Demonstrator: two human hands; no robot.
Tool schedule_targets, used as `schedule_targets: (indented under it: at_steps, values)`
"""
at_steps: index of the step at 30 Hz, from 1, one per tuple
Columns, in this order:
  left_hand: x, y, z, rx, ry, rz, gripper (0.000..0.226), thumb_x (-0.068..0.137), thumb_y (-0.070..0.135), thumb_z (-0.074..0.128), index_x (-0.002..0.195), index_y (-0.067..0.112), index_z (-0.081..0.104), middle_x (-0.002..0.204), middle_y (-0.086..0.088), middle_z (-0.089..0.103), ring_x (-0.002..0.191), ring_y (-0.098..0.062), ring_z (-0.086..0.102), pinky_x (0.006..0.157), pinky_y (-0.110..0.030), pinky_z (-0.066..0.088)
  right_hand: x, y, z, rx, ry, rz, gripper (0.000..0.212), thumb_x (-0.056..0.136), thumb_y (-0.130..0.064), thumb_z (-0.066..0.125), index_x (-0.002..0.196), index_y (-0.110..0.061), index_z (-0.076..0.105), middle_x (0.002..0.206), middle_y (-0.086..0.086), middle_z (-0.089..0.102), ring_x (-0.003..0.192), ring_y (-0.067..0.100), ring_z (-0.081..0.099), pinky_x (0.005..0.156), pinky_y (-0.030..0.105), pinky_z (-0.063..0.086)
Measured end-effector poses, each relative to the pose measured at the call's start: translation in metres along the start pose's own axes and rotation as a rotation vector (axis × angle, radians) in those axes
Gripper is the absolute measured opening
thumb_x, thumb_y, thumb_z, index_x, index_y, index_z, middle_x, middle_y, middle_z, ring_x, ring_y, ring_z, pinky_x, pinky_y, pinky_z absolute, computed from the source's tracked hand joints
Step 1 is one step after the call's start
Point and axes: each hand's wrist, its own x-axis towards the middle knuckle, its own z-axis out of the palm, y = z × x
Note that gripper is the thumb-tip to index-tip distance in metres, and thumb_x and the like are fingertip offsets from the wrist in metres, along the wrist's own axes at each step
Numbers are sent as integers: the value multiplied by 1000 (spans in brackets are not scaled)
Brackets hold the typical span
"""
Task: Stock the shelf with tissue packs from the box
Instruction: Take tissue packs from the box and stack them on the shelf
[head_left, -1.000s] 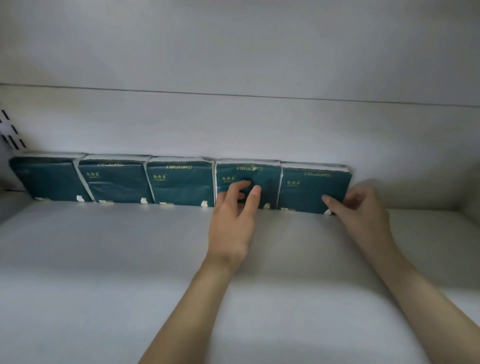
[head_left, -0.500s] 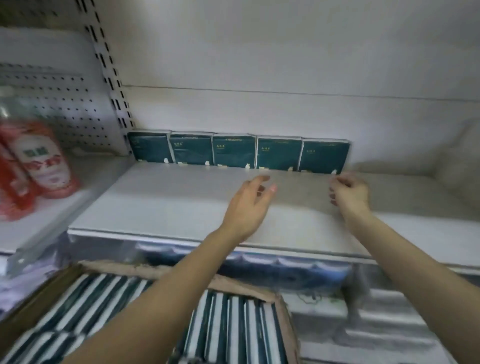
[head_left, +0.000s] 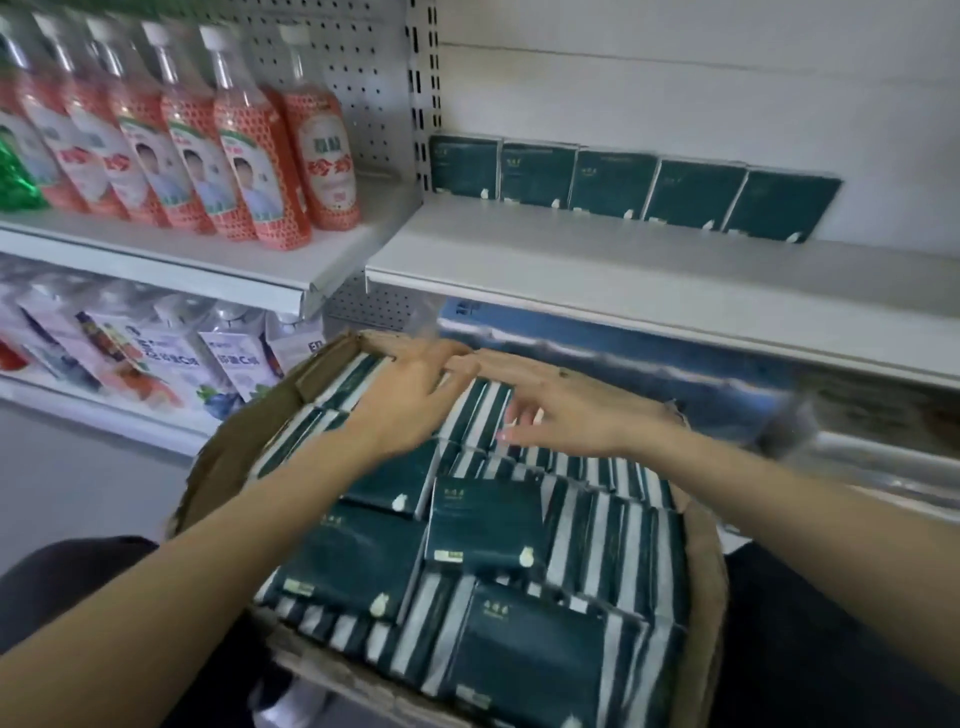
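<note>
A cardboard box (head_left: 234, 441) full of dark green tissue packs (head_left: 483, 525) sits in front of me, below the shelf. Some packs lie flat on top, the others stand on edge. My left hand (head_left: 410, 395) and my right hand (head_left: 561, 410) hover with fingers spread over the packs at the box's far end, holding nothing. On the white shelf (head_left: 597, 275) above, a row of several green packs (head_left: 623, 182) stands against the back wall.
Red-labelled bottles (head_left: 249, 150) fill the neighbouring shelf on the left, with cartons (head_left: 161, 358) on the shelf below them. A perforated upright (head_left: 423, 93) divides the two shelf bays. Blue packages (head_left: 649, 364) lie under the tissue shelf.
Both hands left the row of packs on the shelf, drew back and came down over the box. My view dropped from the shelf to the box.
</note>
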Motion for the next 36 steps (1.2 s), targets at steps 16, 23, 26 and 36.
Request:
schedule_targets:
  at_steps: [16, 23, 26, 36]
  values:
    - [-114, -74, 48, 369, -135, -162, 101, 71, 77, -26, 154, 34, 14, 162, 4, 9, 149, -11, -3, 119, -35, -9, 6, -3, 65, -124, -314, 286, 63, 74, -49, 77, 118, -9, 56, 118, 5, 59, 105, 21, 57, 91, 31, 49]
    - [-110, -67, 46, 186, -112, -193, 100, 70, 84, -17, 152, 38, 17, 161, 9, 11, 148, -6, 0, 118, -33, -10, 4, 0, 52, 105, -167, 275, 40, 79, -27, 78, 109, -18, 52, 114, -5, 47, 109, 19, 49, 87, 29, 43]
    - [-102, -47, 46, 11, -55, -202, 86, 79, 76, 3, 151, 35, 26, 159, 10, 18, 147, -4, 8, 120, -35, -4, 0, 4, 41, 179, -95, 239, 28, 80, -21, 77, 100, -21, 58, 109, -3, 55, 103, 19, 54, 82, 27, 45]
    - [-47, 50, 49, -445, -2, -165, 52, 101, 43, 33, 149, 23, 32, 151, 10, 35, 137, -2, 29, 109, -16, 17, -33, 36, -22, 185, 323, 136, 36, 73, -12, 81, 100, -25, 61, 98, -8, 64, 97, 16, 60, 91, 31, 46]
